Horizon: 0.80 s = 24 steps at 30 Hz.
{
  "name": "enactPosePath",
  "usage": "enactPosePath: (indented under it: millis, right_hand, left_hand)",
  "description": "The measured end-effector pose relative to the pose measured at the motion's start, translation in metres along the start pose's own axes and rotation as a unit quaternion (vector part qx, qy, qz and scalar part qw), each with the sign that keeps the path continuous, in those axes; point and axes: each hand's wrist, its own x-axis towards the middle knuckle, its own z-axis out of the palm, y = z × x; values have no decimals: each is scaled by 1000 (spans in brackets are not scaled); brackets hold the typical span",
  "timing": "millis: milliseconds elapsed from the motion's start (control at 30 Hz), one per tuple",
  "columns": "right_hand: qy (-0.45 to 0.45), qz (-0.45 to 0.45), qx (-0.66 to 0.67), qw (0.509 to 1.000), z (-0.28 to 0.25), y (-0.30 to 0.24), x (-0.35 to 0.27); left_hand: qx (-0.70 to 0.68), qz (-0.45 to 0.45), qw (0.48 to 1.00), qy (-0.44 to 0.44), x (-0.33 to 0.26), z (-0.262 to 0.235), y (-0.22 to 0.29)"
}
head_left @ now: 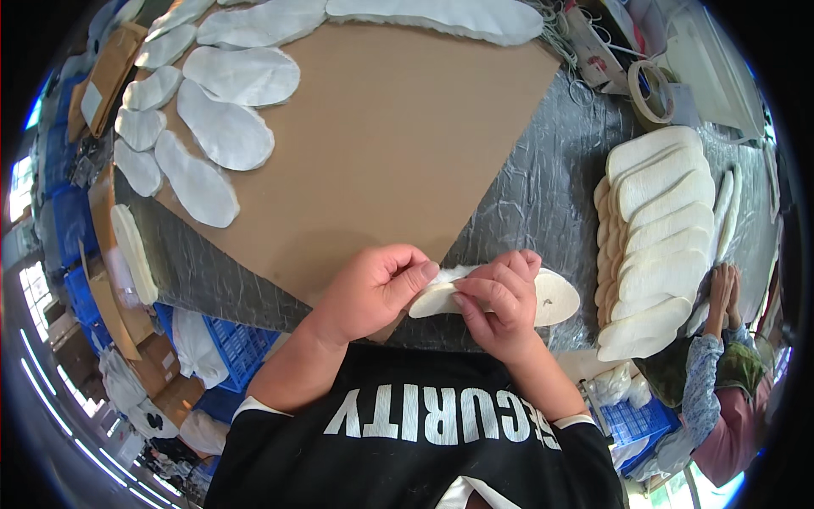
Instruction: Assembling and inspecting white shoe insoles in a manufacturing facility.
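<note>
I see a white insole held at the near edge of the tabletop. My right hand lies on top of the insole, fingers bent and pinching it with a bit of white fluff. My left hand is just left of the insole, thumb and fingers pinched on its end. Behind the insole lies a big brown cardboard sheet. Right of the insole stands a stack of insoles. Far behind and left of the insole, flat white soles lie spread on the cardboard. A tape roll sits far behind the stack. Another person's hands are right of the stack.
</note>
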Motion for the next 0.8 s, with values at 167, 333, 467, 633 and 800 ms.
enactPosePath:
  millis: [167,333,467,633,800]
  right_hand:
    - [-6,-27,-15,1000,2,-2,-3]
    - [12,-29,-12,999,4,-1,-6]
    - [10,-31,-13,999,3,-2,-5]
    - [12,-23,-25,999,3,-2,-4]
    - [27,-24,-34,999,5,-1,-10]
  left_hand:
    - [66,15,998,1,-1,0,-5]
    - [164,22,986,33,-5,4,3]
    - [157,65,984,53,-8,7,-2]
    - [180,138,972,64,-9,11,0]
    - [190,163,968,36,-14,11,3]
